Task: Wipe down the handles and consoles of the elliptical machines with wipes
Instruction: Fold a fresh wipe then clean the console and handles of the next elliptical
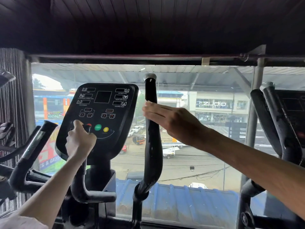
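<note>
The black console (105, 103) of the elliptical stands at centre left, its green and yellow buttons low on the panel. My left hand (80, 140) grips the top of the short inner handlebar (82, 177) in front of the console's lower part. The tall right handle (152, 156) rises just right of the console and ends in a silver cap. My right hand (171, 120) lies against its upper part with straight fingers pointing left. No wipe shows in either hand.
The tall left handle (33, 149) leans at lower left. A neighbouring machine's handles (277, 126) and console stand at the right edge, and another machine at the far left edge. A large window pane (198, 162) is right behind, with a dark ceiling above.
</note>
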